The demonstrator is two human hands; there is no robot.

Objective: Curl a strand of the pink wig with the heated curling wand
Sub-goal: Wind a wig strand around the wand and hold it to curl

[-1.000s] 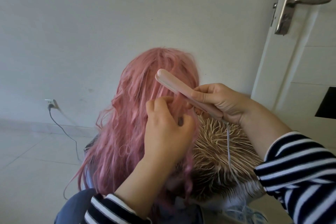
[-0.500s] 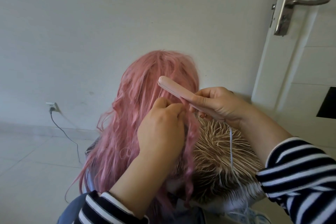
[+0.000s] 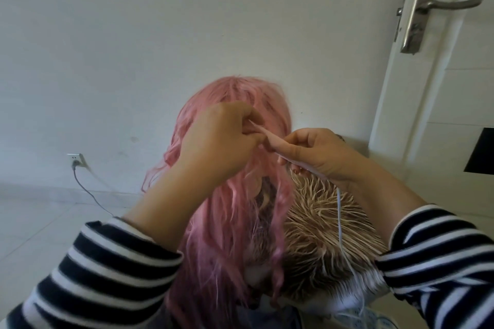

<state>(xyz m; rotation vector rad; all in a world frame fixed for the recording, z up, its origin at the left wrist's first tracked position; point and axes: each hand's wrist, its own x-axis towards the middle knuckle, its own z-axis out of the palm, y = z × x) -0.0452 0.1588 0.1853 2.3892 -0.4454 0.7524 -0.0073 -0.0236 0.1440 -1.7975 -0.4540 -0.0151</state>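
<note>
Up close, the right hand [image 3: 318, 153] has its grip wrapped round the curling wand [image 3: 270, 140], a light, rigid tool, hot toward the tip. Beyond, the left hand [image 3: 222, 139] pinches a soft, slippery strand of the pink wig [image 3: 240, 222] against the tip.

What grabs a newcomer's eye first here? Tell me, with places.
The pink wig fills the centre, long strands hanging down. In front of it the left hand pinches hair at the tip of the pink curling wand, which the right hand holds. A spiky blond wig sits lower right, and a metal door handle shines upper right.
</note>
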